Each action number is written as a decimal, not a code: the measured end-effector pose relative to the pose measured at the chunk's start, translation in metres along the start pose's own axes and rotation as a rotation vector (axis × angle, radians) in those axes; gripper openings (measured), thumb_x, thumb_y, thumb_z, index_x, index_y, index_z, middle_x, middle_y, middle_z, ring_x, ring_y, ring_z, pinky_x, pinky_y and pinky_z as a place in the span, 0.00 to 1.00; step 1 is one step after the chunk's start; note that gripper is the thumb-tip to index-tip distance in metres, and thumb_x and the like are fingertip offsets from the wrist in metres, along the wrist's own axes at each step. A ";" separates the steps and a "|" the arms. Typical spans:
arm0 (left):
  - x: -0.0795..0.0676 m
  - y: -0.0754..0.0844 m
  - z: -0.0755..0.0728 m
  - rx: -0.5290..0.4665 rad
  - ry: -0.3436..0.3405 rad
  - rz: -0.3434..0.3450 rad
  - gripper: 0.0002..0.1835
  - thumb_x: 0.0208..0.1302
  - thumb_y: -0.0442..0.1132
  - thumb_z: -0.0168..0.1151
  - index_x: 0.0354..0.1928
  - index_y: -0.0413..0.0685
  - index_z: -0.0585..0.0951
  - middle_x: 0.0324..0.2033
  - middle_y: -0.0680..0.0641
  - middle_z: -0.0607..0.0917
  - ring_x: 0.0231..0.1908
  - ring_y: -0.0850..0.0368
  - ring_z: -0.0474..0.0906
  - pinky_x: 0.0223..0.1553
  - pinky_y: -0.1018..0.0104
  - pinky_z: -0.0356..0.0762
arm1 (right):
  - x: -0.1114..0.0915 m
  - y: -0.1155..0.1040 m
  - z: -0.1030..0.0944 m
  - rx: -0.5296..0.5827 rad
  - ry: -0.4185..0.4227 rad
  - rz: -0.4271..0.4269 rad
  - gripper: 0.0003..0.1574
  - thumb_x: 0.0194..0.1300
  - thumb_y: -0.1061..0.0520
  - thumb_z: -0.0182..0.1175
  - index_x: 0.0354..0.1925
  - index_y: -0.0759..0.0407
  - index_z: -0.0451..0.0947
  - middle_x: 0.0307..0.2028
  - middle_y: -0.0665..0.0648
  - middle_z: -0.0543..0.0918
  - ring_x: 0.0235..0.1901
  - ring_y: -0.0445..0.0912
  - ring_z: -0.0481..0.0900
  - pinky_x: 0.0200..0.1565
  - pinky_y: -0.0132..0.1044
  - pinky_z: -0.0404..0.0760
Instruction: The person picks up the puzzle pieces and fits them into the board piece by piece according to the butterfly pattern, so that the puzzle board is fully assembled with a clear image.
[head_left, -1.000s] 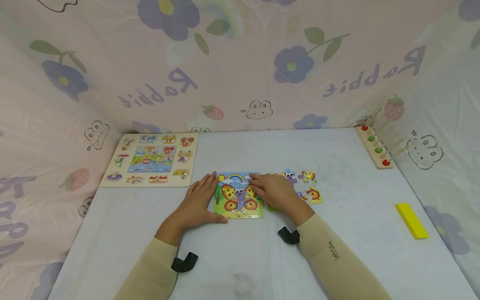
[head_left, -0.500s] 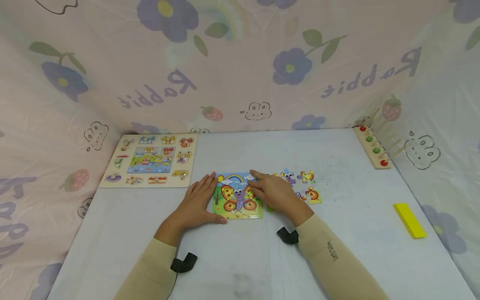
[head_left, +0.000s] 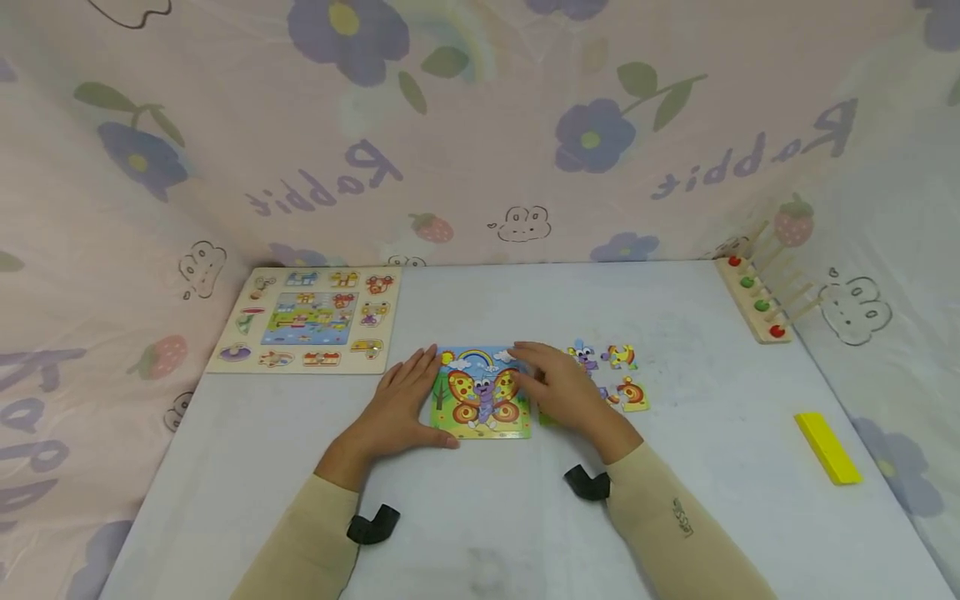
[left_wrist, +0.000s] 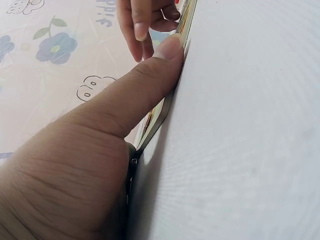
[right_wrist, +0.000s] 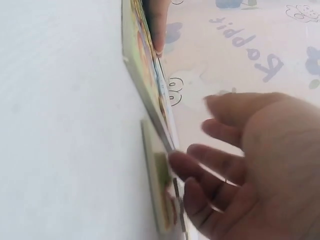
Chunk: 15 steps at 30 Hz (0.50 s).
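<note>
A square butterfly jigsaw puzzle [head_left: 483, 392] lies flat on the white table, its picture showing a rainbow, a tree and a purple-bodied butterfly. My left hand [head_left: 408, 408] is spread along the board's left side, fingers straight, thumb against the near edge; the left wrist view shows this thumb on the rim. At the right edge hovers my right hand [head_left: 562, 387], fingers loosely bent, with nothing seen between them in the right wrist view. Beyond it lie several loose puzzle pieces [head_left: 632, 394], partly hidden by that hand.
A wooden picture board [head_left: 300, 358] with vehicle shapes lies at the back left. At the back right stands a wooden rack [head_left: 753, 304] with pegs and red and green beads. A yellow block [head_left: 828, 448] lies near the right edge.
My right hand has drawn slightly right, its fingers coming away from the puzzle's upper right corner. The left hand stays put on the board. The head view has shifted a little.
</note>
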<state>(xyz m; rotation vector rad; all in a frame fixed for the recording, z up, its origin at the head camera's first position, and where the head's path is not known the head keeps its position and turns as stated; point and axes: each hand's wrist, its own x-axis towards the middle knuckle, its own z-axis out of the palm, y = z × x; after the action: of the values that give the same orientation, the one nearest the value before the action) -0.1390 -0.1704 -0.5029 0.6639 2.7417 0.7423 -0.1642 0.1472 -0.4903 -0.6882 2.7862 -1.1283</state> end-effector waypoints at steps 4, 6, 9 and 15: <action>0.001 0.001 0.000 0.006 -0.001 0.001 0.77 0.49 0.78 0.77 0.89 0.46 0.48 0.88 0.50 0.42 0.85 0.52 0.32 0.81 0.44 0.33 | -0.007 0.004 -0.010 0.162 0.092 0.029 0.26 0.81 0.53 0.66 0.71 0.57 0.82 0.56 0.54 0.87 0.39 0.46 0.80 0.38 0.41 0.81; 0.001 0.000 0.000 0.013 0.003 0.003 0.77 0.49 0.78 0.78 0.89 0.46 0.48 0.88 0.50 0.42 0.85 0.52 0.32 0.81 0.44 0.33 | -0.011 0.007 -0.017 0.226 0.133 0.060 0.26 0.81 0.54 0.66 0.72 0.57 0.81 0.56 0.54 0.87 0.41 0.47 0.81 0.37 0.38 0.81; 0.001 0.000 0.000 0.011 0.008 0.008 0.77 0.49 0.77 0.79 0.89 0.44 0.49 0.88 0.49 0.43 0.85 0.50 0.34 0.81 0.43 0.34 | -0.016 0.015 -0.027 0.315 0.188 0.108 0.26 0.82 0.53 0.64 0.73 0.59 0.80 0.62 0.55 0.86 0.48 0.49 0.81 0.44 0.35 0.81; 0.001 -0.001 0.002 0.008 0.003 0.005 0.77 0.49 0.76 0.79 0.89 0.45 0.48 0.88 0.50 0.42 0.85 0.52 0.33 0.81 0.44 0.34 | -0.030 0.032 -0.052 0.491 0.263 0.172 0.31 0.86 0.46 0.58 0.76 0.61 0.74 0.64 0.61 0.84 0.59 0.53 0.79 0.56 0.36 0.80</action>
<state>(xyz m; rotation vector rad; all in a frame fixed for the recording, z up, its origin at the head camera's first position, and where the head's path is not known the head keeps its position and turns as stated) -0.1396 -0.1703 -0.5050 0.6716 2.7483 0.7342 -0.1606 0.2146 -0.4771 -0.2600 2.5182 -1.8757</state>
